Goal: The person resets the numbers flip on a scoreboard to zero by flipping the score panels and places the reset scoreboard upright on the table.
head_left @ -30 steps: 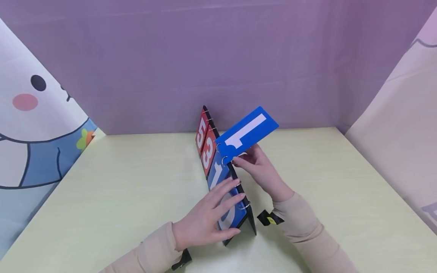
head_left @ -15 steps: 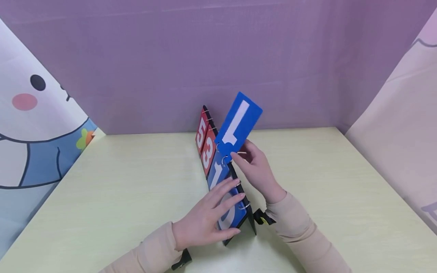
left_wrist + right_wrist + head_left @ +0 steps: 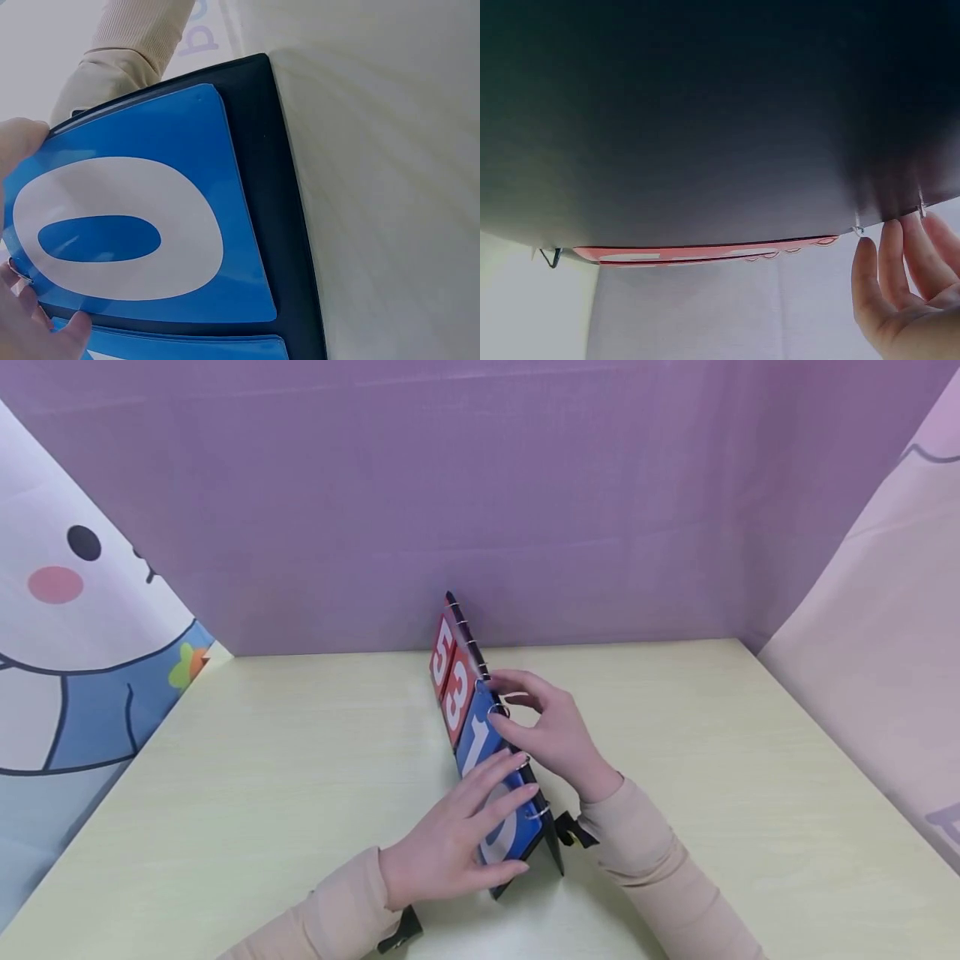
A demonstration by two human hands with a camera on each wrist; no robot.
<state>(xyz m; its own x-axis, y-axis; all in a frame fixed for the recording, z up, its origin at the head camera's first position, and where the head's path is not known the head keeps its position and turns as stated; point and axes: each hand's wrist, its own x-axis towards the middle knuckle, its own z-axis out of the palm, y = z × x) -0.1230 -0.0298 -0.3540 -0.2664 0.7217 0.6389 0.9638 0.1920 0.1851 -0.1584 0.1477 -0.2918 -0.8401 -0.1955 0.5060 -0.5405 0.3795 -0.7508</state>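
Note:
A black flip scoreboard (image 3: 552, 839) stands like a tent on the table, its ringed ridge running away from me. My left hand (image 3: 450, 839) lies spread over the blue 0 card (image 3: 187, 187), fingertips at the ridge and thumb at the near end. Farther along, my right hand (image 3: 558, 735) curves at the ridge beside the blue 1 card (image 3: 480, 735). Its thumb is toward the card side, the other fingers at the top edge. From behind, the right wrist view shows right-hand fingers (image 3: 892, 262) reaching up to the rings at the board's edge.
Beyond my right hand hang a red 3 card (image 3: 456, 693) and a red 5 card (image 3: 442, 643). The pale table (image 3: 300, 735) ends at a purple cloth backdrop (image 3: 480, 502). Printed side cloths (image 3: 45, 635) flank it.
The blue card with a 1 that stuck up above the ridge swung more upright and no longer sticks up. My right hand moved slightly left, to the ridge; my left hand stayed put.

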